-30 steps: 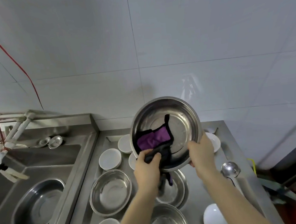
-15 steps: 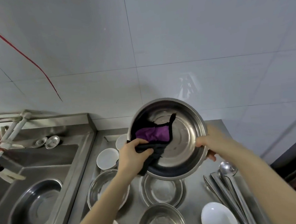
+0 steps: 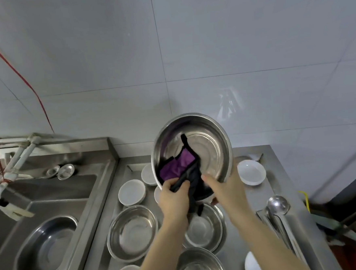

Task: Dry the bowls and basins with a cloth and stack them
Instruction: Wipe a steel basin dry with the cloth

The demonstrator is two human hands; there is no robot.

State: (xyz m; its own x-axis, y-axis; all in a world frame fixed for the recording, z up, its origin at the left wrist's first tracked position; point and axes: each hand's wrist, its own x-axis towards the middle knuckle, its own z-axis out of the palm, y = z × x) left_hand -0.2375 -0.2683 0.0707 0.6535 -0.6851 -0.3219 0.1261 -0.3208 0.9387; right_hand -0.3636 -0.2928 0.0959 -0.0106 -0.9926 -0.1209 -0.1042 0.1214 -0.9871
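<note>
1. A steel basin [image 3: 207, 145] was held up in the air above the counter [image 3: 271, 189], in front of the tiled wall [image 3: 188, 49]. It was tipped on edge, its open mouth facing back toward the person and its base toward the wall, so the rim read as an oval taller than wide.
2. A purple cloth [image 3: 178, 167] with dark edging lay against the lower left of the basin's inside. One dark strip pointed up toward the middle, and a dark tail hung down past the lower rim.
3. The left hand [image 3: 173, 200] was clenched round the bunched cloth at the lower rim.
4. The right hand [image 3: 227, 188] grasped the lower right rim, thumb inside the basin.
5. Beneath the hands, three more basins sat on the counter: one to the left [image 3: 132, 233], one partly hidden by the left arm [image 3: 204, 228], and one nearest the person [image 3: 198, 266].
6. White bowls stood around them, among them one left [image 3: 131, 192] and one right [image 3: 251, 172] of the raised basin.
7. A ladle [image 3: 278, 204] lay on the right.
8. A further basin [image 3: 43, 247] rested in the sink [image 3: 56, 189], on the left.
</note>
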